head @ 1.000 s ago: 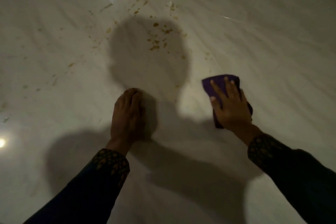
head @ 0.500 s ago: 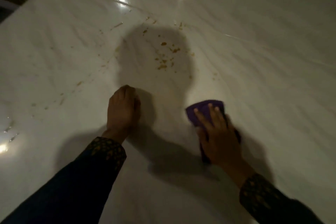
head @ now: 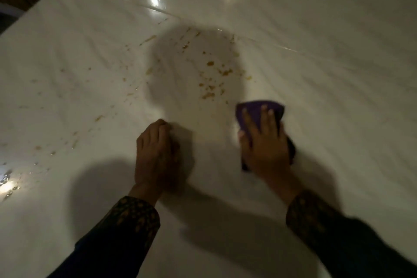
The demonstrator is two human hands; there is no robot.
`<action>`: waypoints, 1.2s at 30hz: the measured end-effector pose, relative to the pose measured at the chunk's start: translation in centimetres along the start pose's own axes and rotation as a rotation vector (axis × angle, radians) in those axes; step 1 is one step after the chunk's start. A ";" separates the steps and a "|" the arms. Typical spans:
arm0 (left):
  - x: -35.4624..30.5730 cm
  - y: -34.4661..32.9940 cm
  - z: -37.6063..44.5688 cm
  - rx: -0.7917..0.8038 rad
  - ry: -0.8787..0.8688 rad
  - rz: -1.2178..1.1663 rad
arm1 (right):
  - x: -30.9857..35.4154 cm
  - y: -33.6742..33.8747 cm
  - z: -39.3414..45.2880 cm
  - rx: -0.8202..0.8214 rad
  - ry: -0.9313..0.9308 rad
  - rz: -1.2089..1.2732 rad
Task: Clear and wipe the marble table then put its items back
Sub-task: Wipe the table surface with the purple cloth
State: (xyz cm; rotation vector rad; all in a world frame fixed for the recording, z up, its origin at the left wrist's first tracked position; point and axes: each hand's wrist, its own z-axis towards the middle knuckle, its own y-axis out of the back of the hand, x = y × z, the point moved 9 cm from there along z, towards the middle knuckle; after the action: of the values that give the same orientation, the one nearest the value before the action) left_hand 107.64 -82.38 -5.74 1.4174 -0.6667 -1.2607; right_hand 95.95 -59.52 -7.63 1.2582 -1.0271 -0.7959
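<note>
**Purple cloth pressed flat on the spattered marble worktop**

No container shows anywhere on the white marble worktop (head: 316, 101); the only loose thing on it is one purple cloth (head: 252, 108). The right hand (head: 266, 149) lies palm down on that cloth with its fingers spread, pressing it to the stone rather than clutching it; the cloth's far edge shows beyond the fingertips and a dark corner pokes out beside the wrist. The left hand (head: 155, 156) rests on the bare marble well to the left of the cloth, fingers curled loosely under, holding nothing.

Two hands, two dark sleeves with gold-patterned cuffs (head: 135, 216), one cloth. Brownish-yellow food spatters (head: 209, 95) lie scattered ahead of the hands, thickest just beyond the cloth and thinning toward the left; they are too many and too blurred to count. Most of the cloth is hidden under the right hand. A head-shaped shadow covers the central spatters, and the dim upper-left corner beyond the worktop's edge cannot be made out.
</note>
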 end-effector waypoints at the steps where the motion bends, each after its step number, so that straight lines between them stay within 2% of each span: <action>1: -0.1 0.0 -0.1 0.001 0.005 0.003 | 2.0 -0.5 -2.8 0.011 0.065 0.011; 4: -0.3 0.2 -0.1 -0.022 0.004 0.002 | 6.1 -1.6 -8.6 0.107 0.238 0.033; 8: -0.3 0.1 0.0 0.006 0.004 -0.023 | 4.2 -1.3 -5.8 0.125 0.300 0.016; 11: 0.1 -0.1 -0.1 0.026 0.015 -0.034 | -0.2 -0.3 0.6 0.038 0.144 -0.022; 15: 0.5 -0.6 0.4 0.073 0.026 -0.041 | -4.6 0.0 8.5 0.129 -0.089 -0.008; 18: 0.5 -0.4 0.3 0.051 0.033 -0.070 | -3.4 -0.4 10.3 0.154 -0.155 -0.017; 20: 0.5 -0.1 0.1 0.047 0.036 -0.063 | -0.4 -0.9 9.1 0.130 -0.084 -0.041; 24: 0.3 -0.2 0.2 0.101 0.079 -0.036 | 6.2 -1.9 2.1 0.124 0.205 -0.014; 27: 0.9 0.7 1.7 0.132 0.076 -0.008 | 5.7 -1.9 -0.8 0.170 0.311 -0.037; 29: 1.9 0.9 3.6 0.152 -0.022 0.043 | 3.1 -1.6 0.8 0.182 0.276 -0.041; 31: 3.4 0.7 5.3 0.170 -0.074 0.110 | 0.3 -0.8 3.4 0.126 0.172 -0.041; 36: 4.9 -0.6 6.1 0.197 -0.006 0.109 | -4.1 0.2 11.3 0.091 -0.013 -0.034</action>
State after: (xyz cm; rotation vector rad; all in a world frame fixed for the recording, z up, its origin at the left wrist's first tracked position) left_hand 103.22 -88.70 -7.09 1.5160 -0.8799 -1.1389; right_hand 83.95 -59.93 -8.13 1.3530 -1.0648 -0.7917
